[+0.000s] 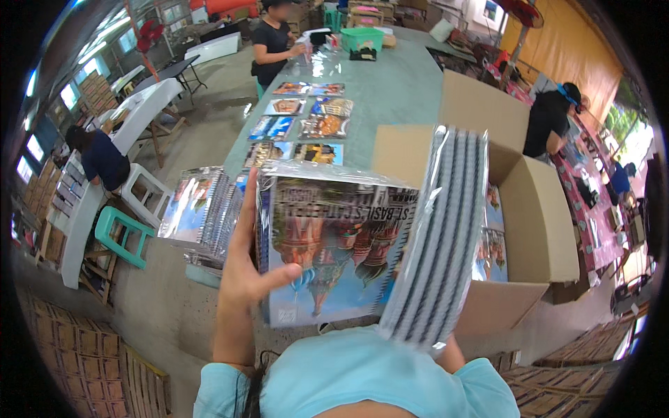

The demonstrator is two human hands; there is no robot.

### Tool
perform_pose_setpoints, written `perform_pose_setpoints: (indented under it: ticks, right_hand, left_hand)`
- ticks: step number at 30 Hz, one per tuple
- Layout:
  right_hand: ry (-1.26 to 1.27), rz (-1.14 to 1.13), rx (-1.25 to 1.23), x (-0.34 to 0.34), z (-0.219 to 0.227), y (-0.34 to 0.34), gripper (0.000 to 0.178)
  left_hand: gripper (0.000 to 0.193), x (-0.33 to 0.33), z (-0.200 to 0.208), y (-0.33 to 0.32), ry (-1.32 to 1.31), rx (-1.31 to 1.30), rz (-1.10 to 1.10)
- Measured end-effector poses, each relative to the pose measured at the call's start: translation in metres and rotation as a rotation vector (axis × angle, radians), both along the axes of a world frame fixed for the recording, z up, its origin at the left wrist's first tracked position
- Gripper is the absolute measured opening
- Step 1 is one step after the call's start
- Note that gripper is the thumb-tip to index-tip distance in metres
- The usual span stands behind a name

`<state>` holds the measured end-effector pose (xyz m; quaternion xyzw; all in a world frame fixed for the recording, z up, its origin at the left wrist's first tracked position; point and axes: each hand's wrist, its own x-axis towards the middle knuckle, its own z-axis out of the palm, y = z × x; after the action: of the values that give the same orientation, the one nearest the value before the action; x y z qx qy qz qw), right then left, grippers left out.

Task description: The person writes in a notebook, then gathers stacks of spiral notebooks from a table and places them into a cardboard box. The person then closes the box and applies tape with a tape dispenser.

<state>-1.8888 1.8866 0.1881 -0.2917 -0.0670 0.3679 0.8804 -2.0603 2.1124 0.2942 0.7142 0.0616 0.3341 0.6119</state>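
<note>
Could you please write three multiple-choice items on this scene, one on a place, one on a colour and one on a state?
1. Where is the open cardboard box?
A. right of the held pack
B. on the white table
C. under the teal stool

2. What colour is the crate at the far end of the long table?
A. red
B. green
C. black

3. How is the plastic-wrapped notebook pack held?
A. lying flat on the table
B. raised, left hand gripping its left edge
C. dropped on the floor

Answers: 1 A, the box stands open to the pack's right. 2 B, the crate is green. 3 B, the thumb lies across the cover.
</note>
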Motion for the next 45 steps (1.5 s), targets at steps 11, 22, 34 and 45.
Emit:
perform_pose_setpoints:
  ticks: [11,22,34,45]
  right_hand:
    - [-0.810,-0.386,-0.587,0.215,0.055,-0.112,0.029]
    - [-1.538,0.117,-1.665,0.353,-0.111,0.010,0.111]
    - [-1.235,-0.265,-0.485,0.239,0.117,-0.122,0.085]
    - [-2.059,0.186,-1.573,0.376,0.001,-0.115,0.090]
  left_hand:
    - [0.055,0.041,-0.148,-0.060,-0.431,-1.069,-0.179]
    - [0.065,0.072,-0.116,-0.122,-0.410,-0.819,0.007]
    - [0.094,0.218,-0.058,-0.160,-0.008,-0.133,-0.017]
    - [0.075,0.116,-0.063,-0.090,-0.215,-0.210,0.424]
